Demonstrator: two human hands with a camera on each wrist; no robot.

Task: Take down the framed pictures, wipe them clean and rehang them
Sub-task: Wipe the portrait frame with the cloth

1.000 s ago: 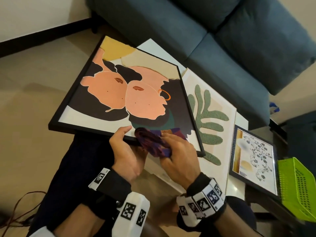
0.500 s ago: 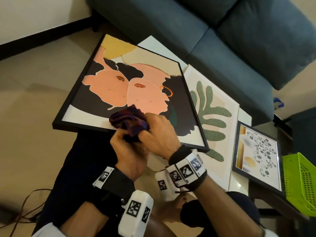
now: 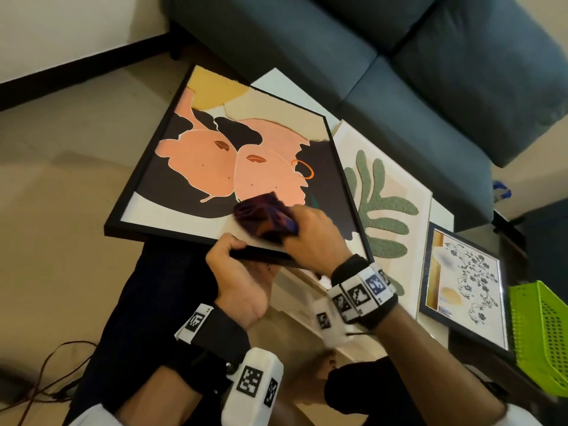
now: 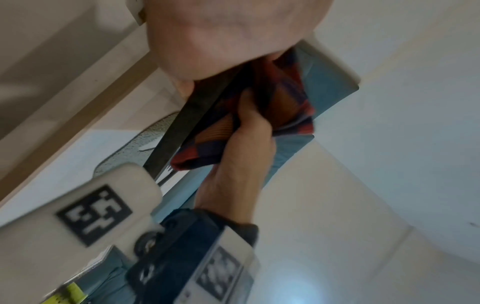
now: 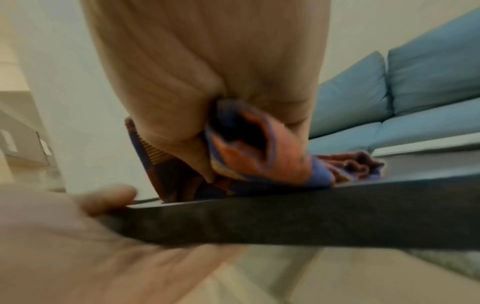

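Gripping the frame's edge, left hand; right hand clutches cloth; no legible writing.

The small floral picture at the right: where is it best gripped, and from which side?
Probably the floral picture's dark frame on its near long edge, which seems to overhang the table: thumb on top, fingers beneath. It lies flat, and the green basket crowds its right end.

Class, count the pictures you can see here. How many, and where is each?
3: the black-framed faces picture being wiped, the pale-framed green leaf picture partly beneath it, and the dark-framed floral picture beside the green basket. Others may be hidden.
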